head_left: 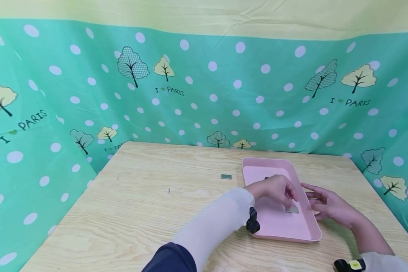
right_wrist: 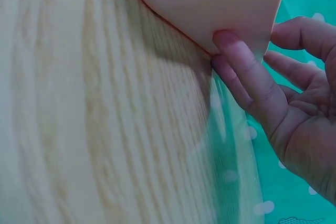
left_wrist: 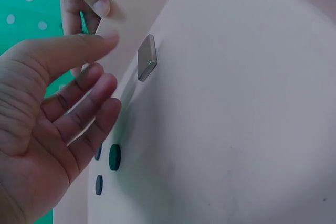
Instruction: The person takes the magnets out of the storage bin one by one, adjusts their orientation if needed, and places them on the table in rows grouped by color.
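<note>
Block [left_wrist: 147,59] is seen on the floor of the pink tray [head_left: 275,224], near its right wall, beneath the left hand [head_left: 277,189]. By the left hand nothing is held: its fingers are loosely bent, the thumb is stretched out, and a gap is left between fingertips and block in the left wrist view. The outside of the tray's right wall is touched by the fingertips of the right hand [head_left: 331,206], whose fingers are extended rather than clenched.

In the left wrist view, 3 discs [left_wrist: 115,157] are shown on the tray near the left hand — 1 of them partly hidden by a finger — whereas in the head view the hand and forearm cover most of that spot. Only in the head view is the spare block [head_left: 226,176] shown, laid flat on the table [head_left: 139,219], just left of the tray's far end. In the right wrist view, the tray's outer corner and the fingers against it are shown close up.

Counted in all: 1 tray, 2 blocks, 3 discs and 2 hands. Behind the table, 1 green dotted cloth [head_left: 197,109] is hung.
</note>
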`<state>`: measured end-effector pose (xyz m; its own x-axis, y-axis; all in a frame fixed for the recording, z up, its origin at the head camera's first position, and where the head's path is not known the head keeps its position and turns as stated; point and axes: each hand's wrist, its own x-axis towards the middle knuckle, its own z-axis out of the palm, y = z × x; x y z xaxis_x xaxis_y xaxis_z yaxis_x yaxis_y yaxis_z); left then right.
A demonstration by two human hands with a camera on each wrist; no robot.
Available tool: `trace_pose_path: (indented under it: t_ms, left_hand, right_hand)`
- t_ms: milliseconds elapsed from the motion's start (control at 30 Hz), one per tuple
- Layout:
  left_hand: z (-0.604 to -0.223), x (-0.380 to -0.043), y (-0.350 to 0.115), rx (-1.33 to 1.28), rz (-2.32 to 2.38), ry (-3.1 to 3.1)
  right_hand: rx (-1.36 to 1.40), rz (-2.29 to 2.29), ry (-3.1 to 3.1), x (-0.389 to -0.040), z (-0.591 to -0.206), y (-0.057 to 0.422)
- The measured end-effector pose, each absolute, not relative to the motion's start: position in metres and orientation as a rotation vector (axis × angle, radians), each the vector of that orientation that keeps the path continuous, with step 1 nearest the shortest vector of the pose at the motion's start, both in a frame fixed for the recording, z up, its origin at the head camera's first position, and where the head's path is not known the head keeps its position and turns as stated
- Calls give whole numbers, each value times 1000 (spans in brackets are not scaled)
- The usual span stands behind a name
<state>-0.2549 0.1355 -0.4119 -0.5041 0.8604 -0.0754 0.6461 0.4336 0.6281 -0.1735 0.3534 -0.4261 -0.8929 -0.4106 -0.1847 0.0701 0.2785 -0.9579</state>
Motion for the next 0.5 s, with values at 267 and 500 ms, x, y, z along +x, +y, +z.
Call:
trace_pose_path:
  t_ms: [267,500]
  left_hand:
    - [-418,-256,138,1294,668,2305]
    - [-424,-253,141,1250,643,2318]
  right_hand:
    - [-300,-1650,2181,-172,-425,352]
    - [-289,-1650,2189,-171,-424,352]
